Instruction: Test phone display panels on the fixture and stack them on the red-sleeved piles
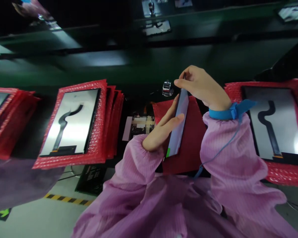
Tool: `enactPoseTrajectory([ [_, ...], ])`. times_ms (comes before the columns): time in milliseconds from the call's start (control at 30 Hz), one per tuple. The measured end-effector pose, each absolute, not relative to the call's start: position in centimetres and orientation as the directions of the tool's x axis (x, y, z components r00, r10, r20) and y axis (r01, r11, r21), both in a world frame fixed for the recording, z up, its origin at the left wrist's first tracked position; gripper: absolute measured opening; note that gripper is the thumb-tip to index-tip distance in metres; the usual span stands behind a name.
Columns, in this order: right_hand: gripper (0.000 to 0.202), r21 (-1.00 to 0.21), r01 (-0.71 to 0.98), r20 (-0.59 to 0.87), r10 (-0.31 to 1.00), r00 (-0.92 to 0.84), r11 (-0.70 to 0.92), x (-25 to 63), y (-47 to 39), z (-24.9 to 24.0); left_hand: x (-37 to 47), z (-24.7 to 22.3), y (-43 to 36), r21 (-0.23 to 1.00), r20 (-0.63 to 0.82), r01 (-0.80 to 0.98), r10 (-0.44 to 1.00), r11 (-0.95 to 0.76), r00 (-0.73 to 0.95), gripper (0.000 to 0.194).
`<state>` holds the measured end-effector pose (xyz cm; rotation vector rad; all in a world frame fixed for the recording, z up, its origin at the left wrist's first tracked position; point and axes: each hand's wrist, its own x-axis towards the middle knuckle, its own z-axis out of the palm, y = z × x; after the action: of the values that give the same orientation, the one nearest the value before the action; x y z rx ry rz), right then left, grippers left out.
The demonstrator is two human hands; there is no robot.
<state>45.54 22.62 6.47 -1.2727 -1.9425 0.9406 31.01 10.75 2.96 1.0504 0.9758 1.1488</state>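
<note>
A flat display panel [179, 122] is tilted up on its long edge above a red sheet or pouch [195, 138] in front of me. My left hand [161, 129] holds the panel's left side, with the thumb across its pale face. At its far end my right hand [198, 84] pinches the top corner between thumb and fingers. A blue wrist strap [222, 114] with a cord circles my right wrist. Just beyond the panel sits a small metal counter [167, 88]. An opened device with exposed electronics [141, 125] lies left of the red sheet.
Red bubble-wrap stacks [96, 142] stand at the left, one topped by a silvery panel [71, 122] with a black ribbon. Another such panel [275, 122] lies on bubble wrap at the right. Across the bench, a person's hand and sleeve [33, 10] show.
</note>
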Motion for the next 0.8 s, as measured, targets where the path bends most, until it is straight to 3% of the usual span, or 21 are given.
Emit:
enactPoseTrajectory([
  [100, 0.016, -0.822, 0.496, 0.127, 0.939, -0.319, 0.28, 46.0, 22.7, 6.6, 30.6, 2.2, 10.0, 0.989, 0.15, -0.021, 0.983, -0.149, 0.104, 0.039],
  [167, 0.014, -0.809, 0.517, 0.127, 0.943, -0.308, 0.278, 46.1, 22.6, 6.9, 29.2, 0.7, 8.8, 0.931, 0.279, 0.252, 0.96, -0.262, -0.034, 0.038],
  [267, 0.012, -0.787, 0.545, 0.129, 0.941, -0.313, 0.289, 46.1, 22.5, 7.2, 26.3, -2.8, 6.5, 0.665, 0.431, 0.73, 0.88, -0.16, -0.199, 0.029],
  [333, 0.012, -0.777, 0.553, 0.134, 0.938, -0.319, 0.3, 46.1, 22.5, 7.3, 24.7, -5.4, 4.9, 0.493, 0.43, 0.866, 0.889, -0.084, -0.159, 0.03],
  [400, 0.012, -0.773, 0.55, 0.15, 0.933, -0.326, 0.316, 46.2, 22.7, 7.1, 23.7, -7.4, 3.6, 0.391, 0.398, 0.917, 0.913, -0.079, -0.091, 0.034],
  [567, 0.016, -0.752, 0.525, 0.228, 0.904, -0.361, 0.399, 46.7, 23.7, 5.9, 23.5, -9.1, 2.5, 0.287, 0.421, 0.953, 0.906, -0.096, -0.035, 0.04],
  [800, 0.015, -0.76, 0.533, 0.187, 0.91, -0.37, 0.372, 46.5, 23.6, 6.2, 23.5, -9.3, 2.6, 0.25, 0.456, 0.956, 0.89, -0.151, 0.021, 0.036],
])
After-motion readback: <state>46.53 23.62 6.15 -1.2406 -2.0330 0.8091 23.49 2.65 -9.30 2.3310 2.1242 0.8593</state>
